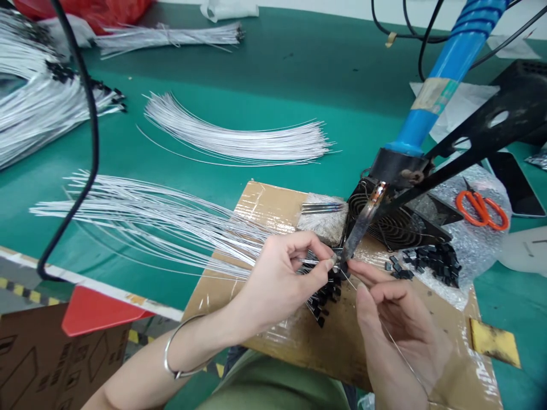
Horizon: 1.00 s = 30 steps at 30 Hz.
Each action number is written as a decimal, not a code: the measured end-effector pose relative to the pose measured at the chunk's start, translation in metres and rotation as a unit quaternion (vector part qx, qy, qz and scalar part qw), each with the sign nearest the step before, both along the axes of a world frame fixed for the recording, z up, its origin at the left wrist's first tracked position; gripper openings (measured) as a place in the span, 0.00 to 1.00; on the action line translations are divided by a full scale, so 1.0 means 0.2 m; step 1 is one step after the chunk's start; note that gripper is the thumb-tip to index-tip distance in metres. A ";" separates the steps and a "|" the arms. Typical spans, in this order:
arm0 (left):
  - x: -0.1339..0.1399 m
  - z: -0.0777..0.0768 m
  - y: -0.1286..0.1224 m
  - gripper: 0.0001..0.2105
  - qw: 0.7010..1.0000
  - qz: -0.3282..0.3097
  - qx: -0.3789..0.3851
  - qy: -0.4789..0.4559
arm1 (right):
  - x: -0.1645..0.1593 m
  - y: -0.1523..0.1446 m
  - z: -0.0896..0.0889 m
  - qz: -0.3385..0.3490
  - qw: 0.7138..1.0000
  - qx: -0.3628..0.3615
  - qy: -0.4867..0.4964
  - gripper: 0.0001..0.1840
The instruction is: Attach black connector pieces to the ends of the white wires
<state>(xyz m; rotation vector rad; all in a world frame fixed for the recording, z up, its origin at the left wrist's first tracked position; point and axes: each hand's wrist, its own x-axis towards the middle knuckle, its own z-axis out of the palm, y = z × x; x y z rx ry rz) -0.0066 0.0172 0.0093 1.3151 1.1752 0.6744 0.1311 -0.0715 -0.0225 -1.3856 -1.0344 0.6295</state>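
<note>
My left hand is closed in a pinch at the tip of the soldering iron. Between thumb and forefinger sits the end of a thin wire, mostly covered by the fingers. My right hand, also closed, grips a thin strand of solder wire, whose front end reaches up to the iron's tip. The iron's blue handle slants down from the upper right in a black holder. White wires fan out left of my left hand. Beneath the hands lies a pile of small black-ended pieces.
A cardboard sheet covers part of the green table. A black fan, loose black caps, orange scissors and a yellow sponge stand or lie rightward. Another wire bundle lies behind. A black cable hangs at left.
</note>
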 end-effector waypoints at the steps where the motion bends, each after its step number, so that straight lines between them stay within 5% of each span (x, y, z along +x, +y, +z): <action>1: 0.00 0.00 0.00 0.07 1.000 -0.001 0.001 0.001 | 0.00 0.00 0.00 0.000 1.000 -0.001 0.000 0.10; 18: 0.00 0.00 -0.01 0.07 1.000 0.002 0.014 0.003 | -0.07 -0.01 0.06 -0.060 0.994 -0.062 0.063 0.12; 30: -0.01 0.00 -0.01 0.06 1.000 -0.006 0.020 -0.003 | 0.00 0.00 -0.01 -0.007 1.000 0.010 0.005 0.10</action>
